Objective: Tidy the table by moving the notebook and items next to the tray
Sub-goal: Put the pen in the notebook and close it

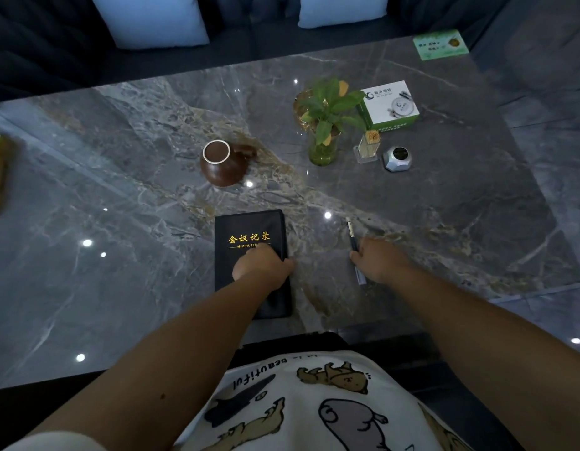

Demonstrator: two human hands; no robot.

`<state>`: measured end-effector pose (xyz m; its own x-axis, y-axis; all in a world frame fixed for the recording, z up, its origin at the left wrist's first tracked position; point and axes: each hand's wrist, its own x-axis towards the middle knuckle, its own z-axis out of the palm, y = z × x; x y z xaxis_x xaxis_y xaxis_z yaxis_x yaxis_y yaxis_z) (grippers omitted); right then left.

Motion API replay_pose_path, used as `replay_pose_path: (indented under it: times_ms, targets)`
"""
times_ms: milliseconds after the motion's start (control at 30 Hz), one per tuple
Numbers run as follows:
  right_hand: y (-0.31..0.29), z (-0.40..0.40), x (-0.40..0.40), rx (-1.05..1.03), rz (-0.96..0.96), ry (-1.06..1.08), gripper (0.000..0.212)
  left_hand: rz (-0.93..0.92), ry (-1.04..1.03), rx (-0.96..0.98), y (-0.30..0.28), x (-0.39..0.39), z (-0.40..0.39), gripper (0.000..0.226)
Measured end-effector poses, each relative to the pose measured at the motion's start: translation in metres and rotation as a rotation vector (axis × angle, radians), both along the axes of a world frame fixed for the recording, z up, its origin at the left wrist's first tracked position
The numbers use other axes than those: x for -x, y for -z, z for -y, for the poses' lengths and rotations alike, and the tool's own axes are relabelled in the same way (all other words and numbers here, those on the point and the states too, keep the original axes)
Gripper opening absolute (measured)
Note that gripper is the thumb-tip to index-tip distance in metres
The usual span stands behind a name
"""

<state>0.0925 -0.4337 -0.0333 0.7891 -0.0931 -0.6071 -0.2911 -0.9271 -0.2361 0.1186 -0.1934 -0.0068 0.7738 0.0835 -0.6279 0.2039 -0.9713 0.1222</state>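
Left hand (261, 266) grips the notebook (249, 236) edge; right hand (378, 258) pinches the pen (352, 237)

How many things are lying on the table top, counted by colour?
Black: 2, notebook, pen
Brown: 1, jug
Green: 2, plant, card
White: 1, box
Silver: 1, bell
Clear: 1, toothpick holder
Total: 8

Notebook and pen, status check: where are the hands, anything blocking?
Left hand flat on black notebook, thumb at its right edge. Right hand on pen, grip unclear. Brown jug stands beyond notebook.
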Motion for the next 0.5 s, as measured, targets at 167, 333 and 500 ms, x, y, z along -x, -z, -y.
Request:
replay_pose_path:
  times_ms: [167, 333, 500]
  targets:
    - [-0.002, 0.001, 0.0, -0.015, -0.004, 0.005, 0.038, -0.023, 0.093, 0.12, -0.012, -0.004, -0.009, 0.036]
    - [-0.009, 0.0, 0.001, -0.017, -0.016, 0.01, 0.038, 0.017, 0.114, 0.216, -0.029, -0.004, -0.029, 0.029]
    - [-0.013, -0.001, 0.003, -0.032, 0.002, 0.027, 0.035, 0.078, -0.032, 0.377, -0.055, -0.001, -0.075, 0.029]
